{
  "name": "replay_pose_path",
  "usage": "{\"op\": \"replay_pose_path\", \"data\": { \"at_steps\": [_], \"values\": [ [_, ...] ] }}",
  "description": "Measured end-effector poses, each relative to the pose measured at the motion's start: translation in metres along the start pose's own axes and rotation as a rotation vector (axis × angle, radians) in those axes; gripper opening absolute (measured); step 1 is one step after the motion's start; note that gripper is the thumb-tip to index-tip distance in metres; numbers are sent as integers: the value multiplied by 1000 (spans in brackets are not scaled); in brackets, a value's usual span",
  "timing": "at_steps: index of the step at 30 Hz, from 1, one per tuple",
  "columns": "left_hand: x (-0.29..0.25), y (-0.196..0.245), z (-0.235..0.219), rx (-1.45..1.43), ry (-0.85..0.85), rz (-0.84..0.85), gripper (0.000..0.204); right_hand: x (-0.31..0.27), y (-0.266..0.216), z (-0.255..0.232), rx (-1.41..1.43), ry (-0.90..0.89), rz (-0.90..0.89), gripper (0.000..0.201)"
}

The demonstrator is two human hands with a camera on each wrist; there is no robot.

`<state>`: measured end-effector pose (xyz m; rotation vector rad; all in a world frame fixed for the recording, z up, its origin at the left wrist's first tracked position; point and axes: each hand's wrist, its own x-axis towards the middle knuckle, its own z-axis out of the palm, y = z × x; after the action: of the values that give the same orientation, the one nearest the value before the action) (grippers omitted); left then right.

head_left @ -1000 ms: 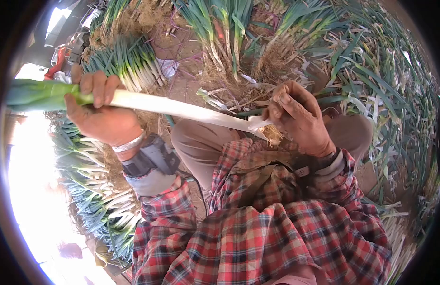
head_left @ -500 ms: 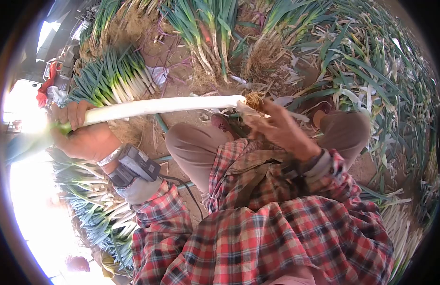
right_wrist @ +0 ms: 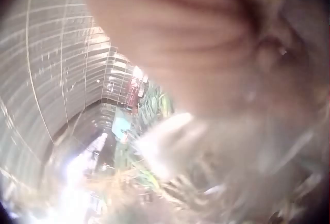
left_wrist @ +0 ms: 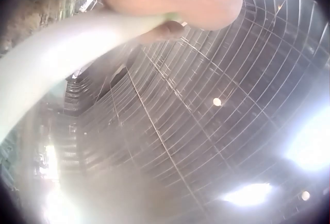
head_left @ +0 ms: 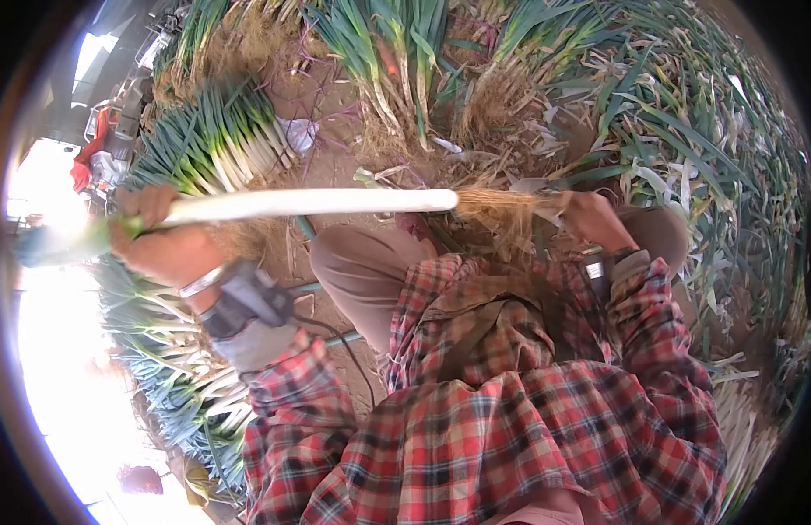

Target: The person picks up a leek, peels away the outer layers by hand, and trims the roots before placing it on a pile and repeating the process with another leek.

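Observation:
My left hand [head_left: 156,232] grips a large green onion [head_left: 318,202] around its green part, holding it nearly level across the front of me. The bare white shank points right and ends in brown stringy roots [head_left: 497,199]. At that end my right hand [head_left: 598,220] has its fingers curled, pinching a pale strip of outer skin [right_wrist: 165,144] that is blurred in the right wrist view. The roots stretch out toward those fingers. In the left wrist view the white shank [left_wrist: 62,54] runs out from under the left hand; the leaf tips are washed out by glare.
Cleaned green onions lie in a bundle [head_left: 221,144] at upper left and a row [head_left: 191,350] at lower left. Unpeeled ones with roots [head_left: 396,70] stand ahead. Stripped leaves [head_left: 703,131] heap up on the right. My bent knees [head_left: 357,262] frame the soil below.
The shank swung up to nearly level as my left hand moved left. My right hand moved in at the root end, then drew back right, and the roots now trail toward it.

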<state>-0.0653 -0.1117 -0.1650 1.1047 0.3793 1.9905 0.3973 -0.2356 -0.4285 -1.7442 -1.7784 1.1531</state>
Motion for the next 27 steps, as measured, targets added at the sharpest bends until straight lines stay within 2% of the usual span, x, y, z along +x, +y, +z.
{"op": "replay_pose_path", "data": {
  "at_steps": [1,3,4,5,6,8,10,11,13,15,17,23,26,27],
  "values": [
    [13,12,-18,106,23,42,15,0,33,-3,-146,43,-15,23],
    [21,24,-28,233,51,83,14,-6,45,5,-518,206,56,34],
    [22,26,-26,158,-15,35,15,-6,22,9,-515,198,51,34],
    [23,26,-22,75,-81,-9,16,-4,-29,7,-445,361,-45,36],
    [16,23,-10,29,-90,-22,17,-3,-77,2,-373,522,-139,38],
    [7,18,5,15,-69,-41,17,-2,-140,-6,-94,603,-243,34],
    [-3,14,22,4,-56,-63,17,-5,-178,-1,3,691,-578,28],
    [-8,12,31,9,-26,-68,17,-4,-188,4,6,696,-577,28],
    [-14,13,43,16,2,-73,18,-2,-197,8,-68,618,-784,22],
    [-18,15,49,-105,-78,-121,18,-4,-191,11,-64,577,-781,22],
    [-20,16,52,-59,-76,-88,18,-4,-189,16,-55,531,-784,21],
    [-27,16,58,-48,-97,-88,18,-6,-185,25,-180,605,-800,21],
    [-27,15,60,-99,-105,-127,18,-10,-183,22,-128,557,-786,19],
    [-27,15,61,-108,-114,-133,17,-12,-183,21,32,489,-768,18]
  ]
}}
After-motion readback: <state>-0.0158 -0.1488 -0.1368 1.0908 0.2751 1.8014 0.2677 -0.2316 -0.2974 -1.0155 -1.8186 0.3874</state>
